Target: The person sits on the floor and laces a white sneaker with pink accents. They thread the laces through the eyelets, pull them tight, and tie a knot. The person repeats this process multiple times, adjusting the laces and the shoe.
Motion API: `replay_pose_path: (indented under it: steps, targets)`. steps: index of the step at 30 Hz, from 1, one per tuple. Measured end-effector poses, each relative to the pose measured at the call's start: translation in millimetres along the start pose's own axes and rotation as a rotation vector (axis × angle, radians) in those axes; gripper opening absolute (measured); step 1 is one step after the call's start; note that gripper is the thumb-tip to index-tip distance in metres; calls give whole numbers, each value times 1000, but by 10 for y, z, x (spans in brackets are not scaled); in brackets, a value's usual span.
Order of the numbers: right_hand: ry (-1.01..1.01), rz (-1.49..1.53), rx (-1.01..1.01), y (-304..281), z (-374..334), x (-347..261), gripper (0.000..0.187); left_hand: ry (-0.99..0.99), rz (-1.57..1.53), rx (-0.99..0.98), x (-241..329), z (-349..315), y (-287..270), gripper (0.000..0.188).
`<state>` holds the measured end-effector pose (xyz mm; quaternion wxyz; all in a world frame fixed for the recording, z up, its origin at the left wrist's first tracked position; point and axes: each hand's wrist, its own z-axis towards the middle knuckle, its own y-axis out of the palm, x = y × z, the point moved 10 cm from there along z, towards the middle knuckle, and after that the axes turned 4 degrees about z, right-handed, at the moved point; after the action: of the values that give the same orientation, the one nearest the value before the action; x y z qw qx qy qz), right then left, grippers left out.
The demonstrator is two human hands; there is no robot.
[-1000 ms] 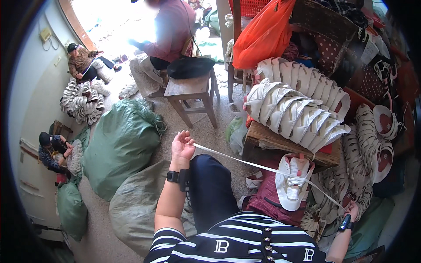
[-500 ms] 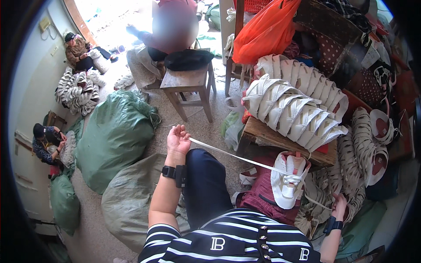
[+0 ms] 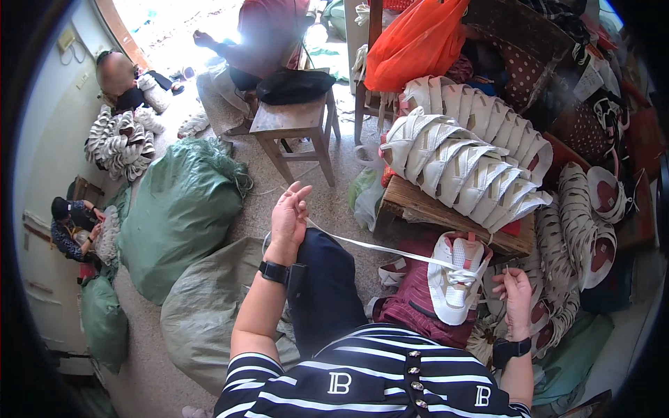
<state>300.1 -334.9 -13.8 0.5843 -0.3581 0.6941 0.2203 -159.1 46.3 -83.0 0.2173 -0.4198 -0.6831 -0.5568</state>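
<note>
A white and pink sneaker (image 3: 453,279) rests toe toward me on a dark red cloth (image 3: 412,301) over my lap, at the right. Its white shoelace (image 3: 376,247) runs from the eyelets leftward to my left hand (image 3: 287,219). That hand is raised above my knee with its fingers curled round the lace, and a loop of it hangs by the wrist. My right hand (image 3: 514,289), just right of the sneaker, has thumb and finger pinched together. A thin pale tip, seemingly the lace's other end, sticks out of the pinch.
Rows of nested white shoe uppers (image 3: 460,171) lie on a wooden bench (image 3: 425,209); more uppers (image 3: 571,230) are stacked at the right. Full green sacks (image 3: 181,216) stand at the left. A wooden stool (image 3: 289,122) and several other people are farther back.
My right hand has risen and come in toward the sneaker. My left hand has lifted slightly and turned, fingers curling. The lace between them hangs a little slacker.
</note>
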Motion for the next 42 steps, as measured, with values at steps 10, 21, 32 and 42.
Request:
replay_pose_path:
  steps: [10, 21, 32, 42]
  targets:
    - [-105, -28, -58, 374, -21, -146, 11, 15, 47, 9, -25, -39, 49, 26]
    - [-79, -65, -46, 470, 79, -97, 12, 61, 32, 61, 40, -5, 59, 19]
    - [-16, -13, 31, 531, 62, -151, 9, -27, -152, 10, -156, 39, 55, 24]
    - [-353, -511, 312, 488, 5, -178, 14, -132, -267, -8, -319, 88, 102, 20]
